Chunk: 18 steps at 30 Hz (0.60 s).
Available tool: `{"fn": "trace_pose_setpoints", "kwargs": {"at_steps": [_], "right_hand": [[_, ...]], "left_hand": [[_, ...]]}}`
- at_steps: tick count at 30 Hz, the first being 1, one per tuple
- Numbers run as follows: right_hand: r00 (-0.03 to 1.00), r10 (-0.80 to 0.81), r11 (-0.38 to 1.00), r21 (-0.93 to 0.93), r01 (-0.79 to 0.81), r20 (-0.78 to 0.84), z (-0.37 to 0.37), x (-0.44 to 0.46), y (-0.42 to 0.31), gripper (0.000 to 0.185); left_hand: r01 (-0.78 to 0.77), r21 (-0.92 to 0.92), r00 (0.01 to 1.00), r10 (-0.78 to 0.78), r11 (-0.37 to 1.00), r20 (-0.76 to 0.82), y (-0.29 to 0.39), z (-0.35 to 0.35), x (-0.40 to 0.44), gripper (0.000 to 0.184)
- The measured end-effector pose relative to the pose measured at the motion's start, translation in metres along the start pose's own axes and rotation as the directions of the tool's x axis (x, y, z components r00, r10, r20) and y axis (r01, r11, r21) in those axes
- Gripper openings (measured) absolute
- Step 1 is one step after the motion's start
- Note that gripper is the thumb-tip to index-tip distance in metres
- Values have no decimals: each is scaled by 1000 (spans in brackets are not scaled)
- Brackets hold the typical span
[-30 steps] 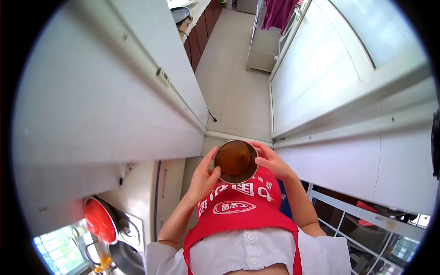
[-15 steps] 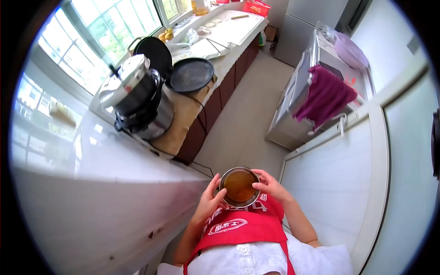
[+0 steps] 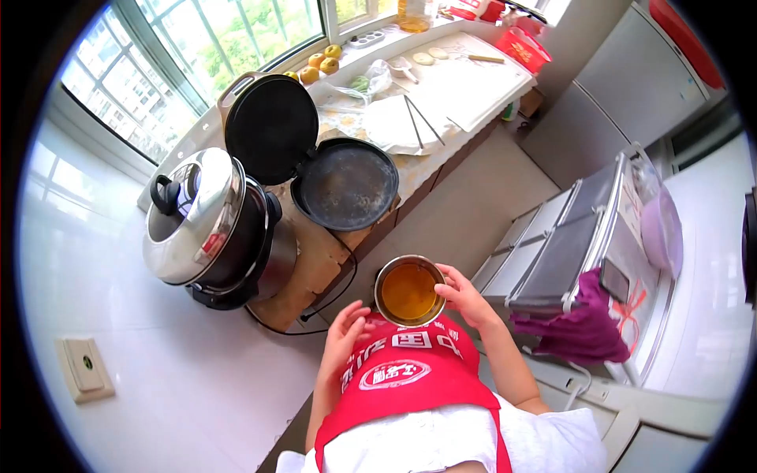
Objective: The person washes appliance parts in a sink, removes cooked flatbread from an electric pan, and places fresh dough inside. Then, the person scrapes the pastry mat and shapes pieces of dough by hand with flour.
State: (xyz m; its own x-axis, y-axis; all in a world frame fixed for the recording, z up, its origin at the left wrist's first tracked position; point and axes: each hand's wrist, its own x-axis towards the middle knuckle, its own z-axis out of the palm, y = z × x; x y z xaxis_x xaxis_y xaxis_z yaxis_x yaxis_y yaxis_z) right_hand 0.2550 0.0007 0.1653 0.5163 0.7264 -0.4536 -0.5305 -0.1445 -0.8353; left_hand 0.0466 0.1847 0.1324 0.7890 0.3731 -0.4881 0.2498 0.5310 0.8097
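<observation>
A round metal bowl (image 3: 380, 296) with amber-brown liquid (image 3: 409, 291) in it is held in front of my red apron (image 3: 402, 359). My right hand (image 3: 464, 295) grips its right rim, thumb on the inner side. Just off the bowl's lower left side is my left hand (image 3: 347, 331), its fingers apart and nothing in it. Ahead on the counter sits an open electric griddle (image 3: 347, 185), its dark lid (image 3: 272, 130) raised and its round plate bare.
A pressure cooker (image 3: 229, 229) with a shiny lid stands left of the griddle. Chopsticks (image 3: 422, 122), dough rounds (image 3: 430, 56), a rolling pin (image 3: 486, 58) and a red basket (image 3: 524, 51) lie along the counter. A purple cloth (image 3: 579, 323) hangs on the right-hand cabinet, near a phone (image 3: 614, 280).
My left hand has let go of the bowl and moved slightly left and down. The view has moved closer to the counter, and the griddle and cooker look larger.
</observation>
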Motion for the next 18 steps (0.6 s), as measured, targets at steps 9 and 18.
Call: {"fn": "trace_pose_setpoints", "kwargs": {"at_steps": [9, 18], "right_hand": [[998, 21, 998, 52, -18, -52, -46, 124, -82, 52], [984, 135, 979, -168, -115, 116, -101, 236, -162, 51]], "left_hand": [[-149, 53, 985, 153, 987, -82, 98, 28, 122, 42], [-140, -15, 912, 123, 990, -391, 97, 71, 176, 40]]}}
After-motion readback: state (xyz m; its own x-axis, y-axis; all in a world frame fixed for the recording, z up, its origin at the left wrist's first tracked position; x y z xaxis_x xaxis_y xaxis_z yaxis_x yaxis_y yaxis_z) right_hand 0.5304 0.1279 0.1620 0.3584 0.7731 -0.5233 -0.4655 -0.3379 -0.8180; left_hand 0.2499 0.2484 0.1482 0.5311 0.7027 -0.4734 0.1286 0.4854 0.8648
